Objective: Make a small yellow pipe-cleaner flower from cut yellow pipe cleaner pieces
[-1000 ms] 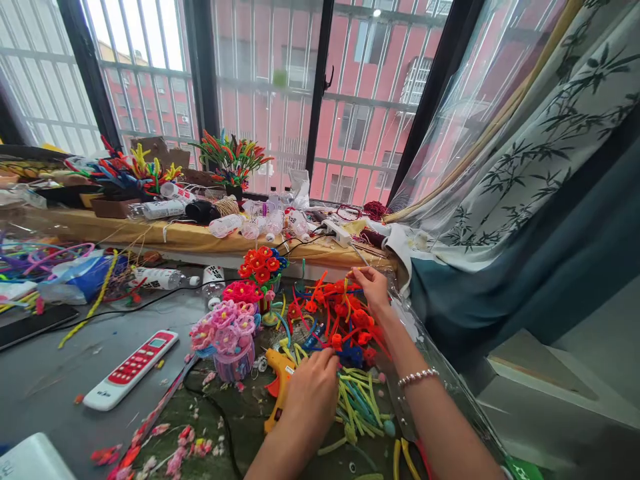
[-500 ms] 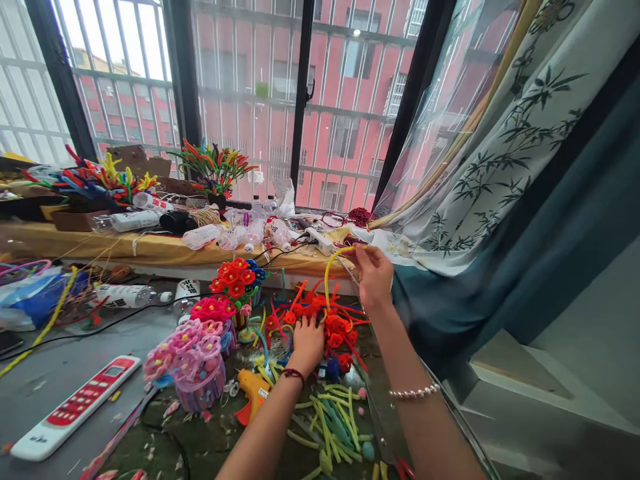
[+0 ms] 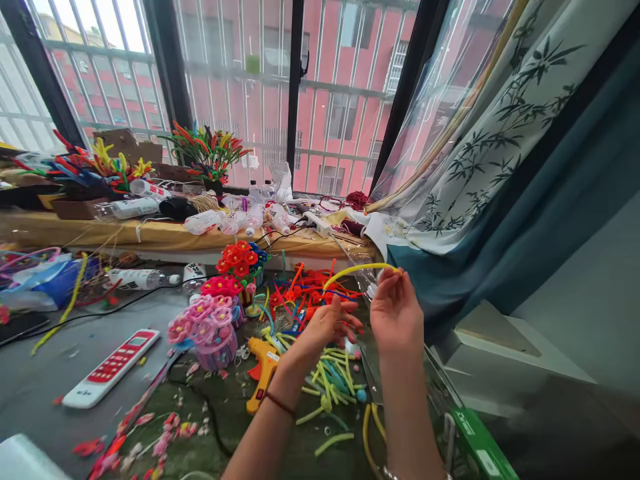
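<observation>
My right hand [image 3: 397, 313] is raised, its fingertips pinching one end of a yellow pipe cleaner [image 3: 357, 268] that arches out to the left. Below and left of that strand, my left hand [image 3: 330, 327] hovers with fingers spread and nothing visible in them. Behind it lies a heap of red pipe cleaners [image 3: 313, 288]. Short yellow-green pipe cleaner pieces [image 3: 335, 383] are scattered beneath my hands. An orange-yellow glue gun [image 3: 263, 367] rests beside my left forearm. Pink pipe cleaner flowers [image 3: 209, 320] top a purple pot, with red flowers [image 3: 240, 259] farther back.
A white and red remote control [image 3: 113, 370] lies on the grey surface at left. Plastic bottles [image 3: 137, 279] and a black cable cross the back. More bottles, a power strip [image 3: 320, 223] and pipe cleaner plants [image 3: 210, 153] stand along the sill. A green box [image 3: 477, 443] is at lower right.
My left hand has lifted off the red heap and opened. My right hand has moved right and down with the yellow pipe cleaner, now clear of the heap. The view has shifted downward.
</observation>
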`<state>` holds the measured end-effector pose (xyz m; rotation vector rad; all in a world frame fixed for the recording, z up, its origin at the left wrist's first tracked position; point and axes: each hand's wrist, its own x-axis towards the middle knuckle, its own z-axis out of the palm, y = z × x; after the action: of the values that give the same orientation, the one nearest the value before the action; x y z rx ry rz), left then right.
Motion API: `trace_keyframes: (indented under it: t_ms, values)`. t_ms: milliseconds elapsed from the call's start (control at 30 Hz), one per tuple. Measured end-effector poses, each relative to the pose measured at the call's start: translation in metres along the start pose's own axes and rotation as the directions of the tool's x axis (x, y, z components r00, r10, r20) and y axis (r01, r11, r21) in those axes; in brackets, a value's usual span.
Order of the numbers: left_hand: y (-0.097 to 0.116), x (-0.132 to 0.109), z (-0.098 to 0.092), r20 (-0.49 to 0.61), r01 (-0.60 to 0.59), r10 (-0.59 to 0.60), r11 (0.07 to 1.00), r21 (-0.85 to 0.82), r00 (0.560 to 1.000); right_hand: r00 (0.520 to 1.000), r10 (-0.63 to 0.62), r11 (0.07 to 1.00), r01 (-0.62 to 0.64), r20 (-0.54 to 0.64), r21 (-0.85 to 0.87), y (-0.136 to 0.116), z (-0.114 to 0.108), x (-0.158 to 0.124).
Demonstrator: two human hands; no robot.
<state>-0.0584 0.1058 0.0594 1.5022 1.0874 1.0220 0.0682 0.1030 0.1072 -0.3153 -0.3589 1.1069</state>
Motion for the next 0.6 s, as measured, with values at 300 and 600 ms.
trace_keyframes:
  t_ms: [300,600]
  values:
    - [-0.008,-0.068,-0.029,-0.386,-0.151,-0.078,0.836,-0.528,0.919,0.988,0.142,0.963,-0.150,-0.054,-0.225,0.009,-0.095,-0.094]
    - [-0.026,-0.100,-0.020,-0.220,0.084,-0.187,0.909,-0.408,0.957,0.982,0.157,0.900,-0.097,0.107,-0.425,-0.004,-0.105,-0.109]
